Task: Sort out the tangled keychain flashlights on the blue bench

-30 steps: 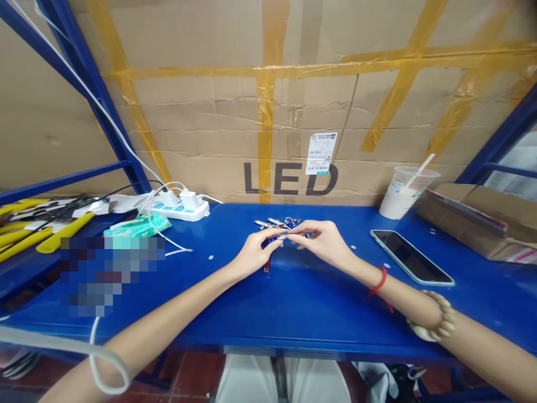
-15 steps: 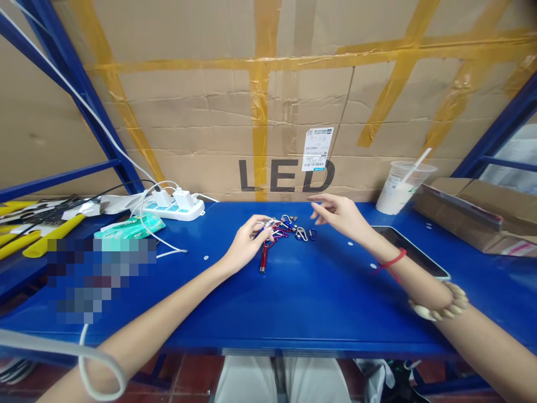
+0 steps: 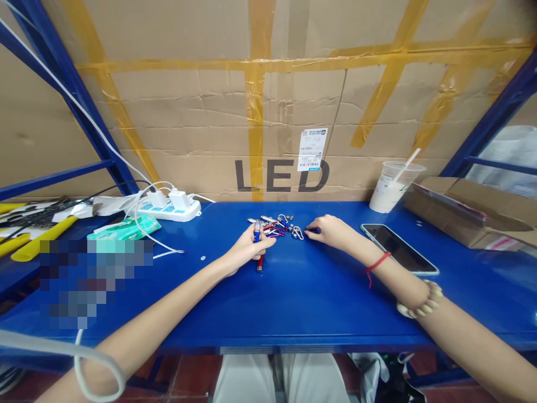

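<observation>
Lower now than half a second ago, the right hand [image 3: 331, 228] has dropped from its raised, spread pose to the blue-painted worktop [image 3: 310, 302], while the slim blue-and-silver metal cylinder [image 3: 257, 232] in the left hand [image 3: 245, 249] has come up to stand clear of the fingers. The left grip is closed around that cylinder, its long axis running away from the person toward the cardboard. The right grip has thumb and fingertips drawn close together at a small dark-blue clip [image 3: 315, 230]; whether the clip is actually pinched I cannot tell.

What seems to count in space is the gap between the hands: the cylinder lies to the left of the right grip, with a loose heap of red, purple and silver metal clips and cylinders [image 3: 282, 226] beyond and between them. A silver wire-like carabiner [image 3: 297, 233] lies just beside the right fingertips, much nearer that hand than the left.

The left hand covers part of a red metal cylinder [image 3: 260, 264] and the lower end of the blue one. Pieces within the heap overlap too closely to count, and coarse pixel blocks mask the worktop's left side.
</observation>
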`<action>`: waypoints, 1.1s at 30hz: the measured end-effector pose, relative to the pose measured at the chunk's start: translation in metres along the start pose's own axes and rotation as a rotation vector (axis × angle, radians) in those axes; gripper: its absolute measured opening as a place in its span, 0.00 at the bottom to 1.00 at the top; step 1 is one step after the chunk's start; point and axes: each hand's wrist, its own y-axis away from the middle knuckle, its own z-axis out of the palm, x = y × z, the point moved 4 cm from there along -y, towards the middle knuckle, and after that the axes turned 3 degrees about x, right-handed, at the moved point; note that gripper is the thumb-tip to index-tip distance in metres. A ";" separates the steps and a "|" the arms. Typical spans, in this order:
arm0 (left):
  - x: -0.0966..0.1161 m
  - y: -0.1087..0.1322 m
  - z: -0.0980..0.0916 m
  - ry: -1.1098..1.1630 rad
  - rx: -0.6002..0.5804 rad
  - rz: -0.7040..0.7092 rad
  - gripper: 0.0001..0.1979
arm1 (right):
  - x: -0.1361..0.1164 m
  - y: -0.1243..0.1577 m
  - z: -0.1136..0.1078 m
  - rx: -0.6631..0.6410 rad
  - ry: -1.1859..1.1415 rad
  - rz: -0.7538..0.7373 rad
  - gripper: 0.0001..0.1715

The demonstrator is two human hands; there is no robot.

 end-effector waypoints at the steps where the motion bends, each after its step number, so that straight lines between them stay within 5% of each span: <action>1: 0.000 0.000 0.001 0.008 -0.011 0.004 0.20 | -0.002 0.000 -0.003 0.018 0.013 0.030 0.13; 6: 0.002 0.000 0.008 0.069 -0.059 0.029 0.16 | -0.028 0.004 -0.024 0.274 -0.403 -0.020 0.16; 9: 0.003 0.001 0.012 0.132 -0.110 -0.019 0.16 | -0.052 0.009 -0.024 0.314 -0.781 -0.081 0.15; 12: 0.004 0.002 0.011 0.171 -0.113 -0.009 0.16 | -0.071 0.014 -0.023 0.301 -0.906 -0.165 0.10; 16: 0.005 0.002 0.007 0.145 -0.041 0.094 0.19 | -0.079 0.020 -0.027 0.368 -0.835 -0.253 0.08; 20: 0.008 0.002 0.007 0.087 0.011 0.233 0.19 | -0.085 0.023 -0.025 0.430 -0.695 -0.341 0.18; 23: 0.008 0.004 0.008 0.047 0.024 0.280 0.19 | -0.089 0.025 -0.024 0.470 -0.593 -0.408 0.14; 29: 0.006 0.008 0.005 -0.245 0.108 0.378 0.15 | -0.098 0.029 -0.021 0.336 -0.349 -0.474 0.13; 33: 0.009 0.009 0.007 -0.393 0.121 0.415 0.13 | -0.102 0.030 -0.016 0.384 -0.220 -0.514 0.16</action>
